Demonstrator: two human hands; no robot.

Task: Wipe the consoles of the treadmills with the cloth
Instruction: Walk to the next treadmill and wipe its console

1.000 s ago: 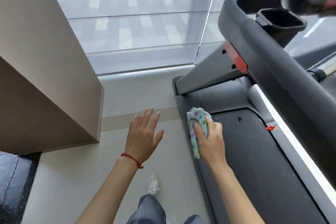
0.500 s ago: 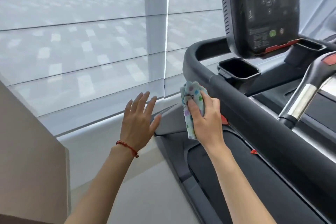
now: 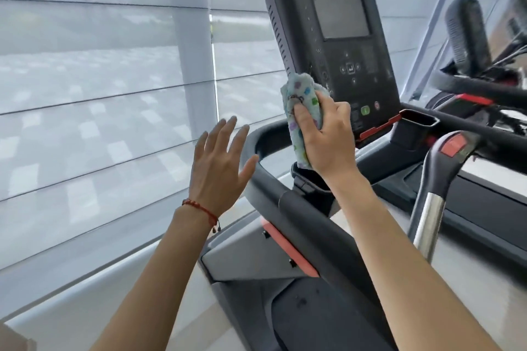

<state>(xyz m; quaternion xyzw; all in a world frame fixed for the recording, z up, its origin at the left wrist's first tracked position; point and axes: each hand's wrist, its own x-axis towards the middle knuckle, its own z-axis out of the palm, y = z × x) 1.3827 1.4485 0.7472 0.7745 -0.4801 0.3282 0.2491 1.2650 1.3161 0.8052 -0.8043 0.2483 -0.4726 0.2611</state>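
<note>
A black treadmill console [image 3: 339, 45] with a dark screen and buttons stands upright ahead of me. My right hand [image 3: 325, 137] grips a light cloth with coloured dots [image 3: 301, 97], held against the console's lower left edge. My left hand [image 3: 219, 171] hovers empty with fingers spread, just left of the curved black handrail [image 3: 273, 185]. A red string bracelet sits on that wrist. A second treadmill's console [image 3: 467, 34] shows at the far right.
A window wall with sheer blinds [image 3: 99, 94] runs along the left and behind the machines. A cup-holder tray [image 3: 419, 122] and a silver-black grip handle [image 3: 433, 194] sit right of my right arm. The treadmill belt [image 3: 313, 319] lies below.
My view has lifted from the floor and belt up to the console. My right hand has raised the cloth from belt level to the console's lower left side. My left hand stays open beside it.
</note>
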